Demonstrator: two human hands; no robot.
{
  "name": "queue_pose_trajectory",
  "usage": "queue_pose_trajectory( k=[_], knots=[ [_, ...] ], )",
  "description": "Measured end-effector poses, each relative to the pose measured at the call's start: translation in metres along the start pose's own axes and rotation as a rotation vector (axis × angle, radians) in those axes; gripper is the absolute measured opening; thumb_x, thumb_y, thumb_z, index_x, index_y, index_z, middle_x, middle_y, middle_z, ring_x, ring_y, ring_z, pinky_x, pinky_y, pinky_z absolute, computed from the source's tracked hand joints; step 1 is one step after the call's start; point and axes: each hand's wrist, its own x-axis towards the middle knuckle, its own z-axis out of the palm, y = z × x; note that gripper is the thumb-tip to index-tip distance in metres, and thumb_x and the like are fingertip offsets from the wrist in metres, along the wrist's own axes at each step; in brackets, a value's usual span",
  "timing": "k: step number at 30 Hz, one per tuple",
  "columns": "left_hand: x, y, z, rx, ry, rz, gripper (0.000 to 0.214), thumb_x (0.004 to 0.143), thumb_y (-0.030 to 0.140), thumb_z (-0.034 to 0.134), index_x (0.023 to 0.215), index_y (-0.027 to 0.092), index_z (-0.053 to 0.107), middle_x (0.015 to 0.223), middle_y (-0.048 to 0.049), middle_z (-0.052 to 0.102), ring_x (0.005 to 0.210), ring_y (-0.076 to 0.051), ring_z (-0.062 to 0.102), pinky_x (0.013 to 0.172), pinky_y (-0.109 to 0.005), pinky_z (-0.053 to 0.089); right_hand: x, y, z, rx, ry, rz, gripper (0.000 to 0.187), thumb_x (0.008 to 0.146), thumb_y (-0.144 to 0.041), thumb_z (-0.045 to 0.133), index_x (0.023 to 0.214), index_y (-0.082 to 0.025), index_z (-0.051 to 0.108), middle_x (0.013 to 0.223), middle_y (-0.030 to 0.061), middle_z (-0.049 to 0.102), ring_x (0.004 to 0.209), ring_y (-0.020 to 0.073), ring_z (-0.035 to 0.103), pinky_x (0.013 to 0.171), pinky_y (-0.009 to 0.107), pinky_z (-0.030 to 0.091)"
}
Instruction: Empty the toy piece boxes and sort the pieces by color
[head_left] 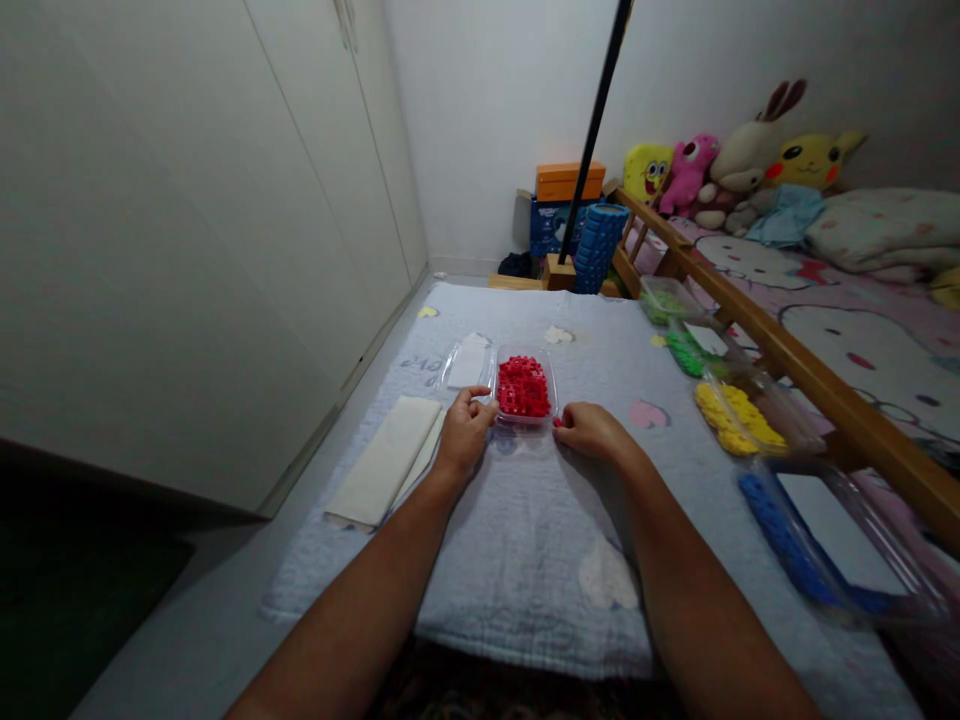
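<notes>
A clear plastic box [553, 385] full of small red plastic pieces [523, 387] stands in the middle of the cloth-covered table. My left hand [469, 428] is at its near left corner, thumb and fingers closed on the rim. Just off the near right corner, my right hand [591, 430] pinches one small red piece [557, 422] between thumb and fingertips. A transparent lid with a white label [468, 362] lies left of the box, beyond my left hand.
A folded cream cloth [386, 460] lies on the left. Along the right edge stand boxes of blue pieces [776, 530], yellow pieces [739, 418] and green pieces [684, 350], beside a wooden bed rail [735, 300]. A black pole [600, 110] rises at the far end.
</notes>
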Motion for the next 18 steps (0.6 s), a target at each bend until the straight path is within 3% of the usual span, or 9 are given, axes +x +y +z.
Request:
queue_pose_trajectory(
  k=[3, 7, 12, 18],
  knots=[
    [0.0, 0.0, 0.0, 0.006, 0.007, 0.003, 0.035, 0.075, 0.039, 0.067, 0.103, 0.02, 0.058, 0.056, 0.0097, 0.047, 0.05, -0.009, 0.043, 0.051, -0.02, 0.03, 0.001, 0.006, -0.005, 0.009, 0.03, 0.06, 0.014, 0.077, -0.021, 0.063, 0.064, -0.019, 0.067, 0.066, 0.0061, 0.068, 0.059, 0.0161, 0.057, 0.054, 0.028, 0.03],
    [0.001, 0.0, 0.0, 0.013, 0.001, 0.006, 0.036, 0.075, 0.039, 0.067, 0.104, 0.02, 0.058, 0.055, 0.01, 0.045, 0.05, -0.009, 0.042, 0.052, -0.02, 0.031, 0.004, 0.009, -0.024, 0.113, 0.168, 0.115, 0.016, 0.079, -0.025, 0.06, 0.067, -0.018, 0.067, 0.064, 0.0038, 0.067, 0.06, 0.0155, 0.057, 0.055, 0.027, 0.032],
    [0.0, 0.002, 0.0, 0.014, 0.004, -0.008, 0.038, 0.074, 0.041, 0.067, 0.104, 0.019, 0.058, 0.057, 0.0089, 0.048, 0.049, -0.009, 0.042, 0.05, -0.021, 0.028, 0.021, -0.012, -0.043, 0.243, 0.276, 0.056, 0.017, 0.082, -0.029, 0.06, 0.075, -0.017, 0.07, 0.068, 0.0039, 0.07, 0.065, 0.0157, 0.062, 0.06, 0.025, 0.037],
    [-0.001, 0.004, -0.002, -0.004, 0.004, -0.013, 0.038, 0.074, 0.041, 0.067, 0.104, 0.019, 0.058, 0.056, 0.0094, 0.047, 0.047, -0.008, 0.039, 0.049, -0.02, 0.027, 0.054, -0.033, -0.04, 0.167, 0.337, 0.055, 0.018, 0.085, -0.029, 0.063, 0.082, -0.017, 0.076, 0.08, 0.0072, 0.076, 0.076, 0.0175, 0.067, 0.068, 0.025, 0.041]
  ],
)
